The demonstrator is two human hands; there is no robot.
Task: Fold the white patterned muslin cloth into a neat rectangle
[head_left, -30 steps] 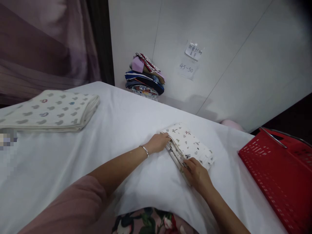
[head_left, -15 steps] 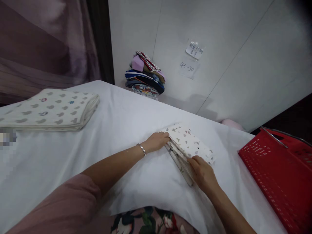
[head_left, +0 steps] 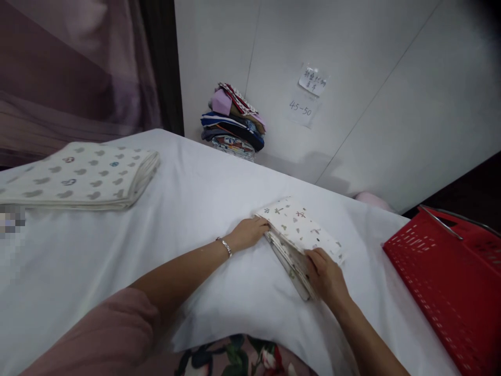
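A folded white cloth (head_left: pixel 301 222) with small printed leaf-like motifs lies on the white-covered table in front of me. Its layers part along the side nearest me, so the inner folds show. My left hand (head_left: pixel 248 233) pinches the cloth's left corner, with the fingertips partly tucked between the layers. At the right end of the same side, my right hand (head_left: pixel 326 274) is closed on the upper layer, thumb on top and the other fingers hidden beneath.
To the left lies a thicker folded cream cloth (head_left: pixel 90 175) with grey prints. A red perforated basket (head_left: pixel 446 282) with metal handles stands at the right. Beyond the table's far edge, a pile of folded clothes (head_left: pixel 234 122) rests against the wall, near paper signs (head_left: pixel 305 94).
My left hand has shifted slightly left and down at the corner of the cloth. The upper layer's near edge looks lifted a little more, and my right hand stays almost in place.
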